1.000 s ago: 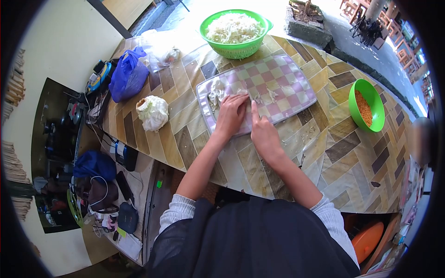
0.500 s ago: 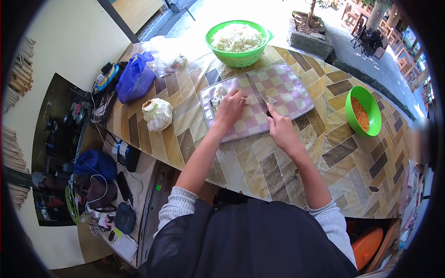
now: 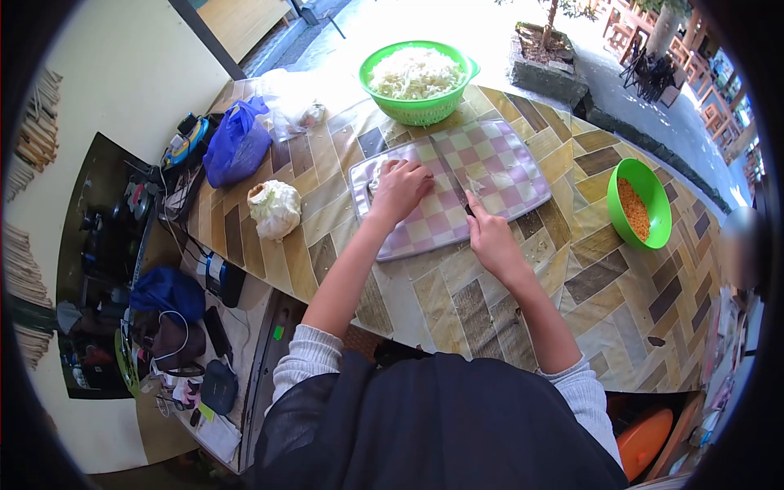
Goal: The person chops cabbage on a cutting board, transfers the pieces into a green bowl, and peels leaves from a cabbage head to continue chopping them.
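My right hand (image 3: 491, 237) is wrapped round the dark handle of a knife (image 3: 450, 171), whose blade points away over the pink checkered cutting board (image 3: 506, 167). At the board's left part, my left hand (image 3: 400, 189) rests with curled fingers over pale cabbage (image 3: 376, 175), mostly hidden beneath it. Small pale shreds lie right of the blade. Beyond the board, a green colander (image 3: 419, 108) holds a heap of shredded cabbage (image 3: 416, 72). A partly cut cabbage head (image 3: 275, 210) sits on the table to the left.
A blue plastic bag (image 3: 237, 147) and a whitish bag (image 3: 287, 110) lie at the back left. On the right, a green bowl (image 3: 661, 204) holds orange crumbly food. The patterned table (image 3: 445, 306) extends around the board. Cables and bags fill a lower surface at left.
The view has shifted slightly, so the table items appear a little lower. My left hand has flattened slightly over the cabbage. The knife remains in my right hand.
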`<state>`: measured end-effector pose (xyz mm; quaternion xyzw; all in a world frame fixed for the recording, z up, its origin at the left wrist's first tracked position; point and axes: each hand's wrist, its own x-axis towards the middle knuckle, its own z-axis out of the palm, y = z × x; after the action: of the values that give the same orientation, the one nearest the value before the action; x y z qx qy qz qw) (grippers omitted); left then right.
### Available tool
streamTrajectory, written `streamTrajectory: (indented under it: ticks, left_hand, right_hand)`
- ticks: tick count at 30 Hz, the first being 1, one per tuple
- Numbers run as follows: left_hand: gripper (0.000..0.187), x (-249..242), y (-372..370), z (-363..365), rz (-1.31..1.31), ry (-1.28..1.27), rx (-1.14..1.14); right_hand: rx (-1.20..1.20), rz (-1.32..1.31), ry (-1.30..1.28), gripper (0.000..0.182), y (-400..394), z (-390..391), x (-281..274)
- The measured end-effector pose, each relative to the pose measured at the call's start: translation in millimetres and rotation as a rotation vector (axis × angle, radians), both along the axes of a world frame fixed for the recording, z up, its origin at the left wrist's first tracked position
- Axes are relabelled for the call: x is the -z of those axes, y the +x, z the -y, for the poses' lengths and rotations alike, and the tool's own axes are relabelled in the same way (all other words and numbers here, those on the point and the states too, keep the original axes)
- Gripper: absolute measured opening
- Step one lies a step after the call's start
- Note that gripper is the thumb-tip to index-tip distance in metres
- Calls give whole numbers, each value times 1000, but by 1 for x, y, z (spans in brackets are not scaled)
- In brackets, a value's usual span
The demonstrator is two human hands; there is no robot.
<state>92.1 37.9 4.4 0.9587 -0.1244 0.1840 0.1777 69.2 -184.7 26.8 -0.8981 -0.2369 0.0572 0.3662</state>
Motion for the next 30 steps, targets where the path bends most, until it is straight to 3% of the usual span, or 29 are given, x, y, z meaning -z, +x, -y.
streamTrajectory:
  ticks: [2,6,9,15,18,24,30]
  left_hand:
    - [15,1,6,8,-17,-5,-68]
    - [17,-11,-3,22,-358,-272,-5]
    - [13,1,-2,25,-98,-146,-60]
    - [11,-11,1,28,-226,-259,-119]
    - [12,-9,2,26,-244,-181,-86]
    - [13,-5,-12,28,-44,-54,-43]
    - [12,-4,-22,35,-57,-71,-113]
  right_hand:
    - [-4,-41,30,44,5,4,-8]
    - [-12,-111,89,43,15,15,-17]
    - [-21,-106,107,44,17,16,-12]
    - [24,-179,146,43,6,3,-22]
    - [1,-147,141,44,6,-2,-16]
    - [-18,-165,85,43,3,-4,-26]
    - [-46,61,-210,55,-9,-13,7]
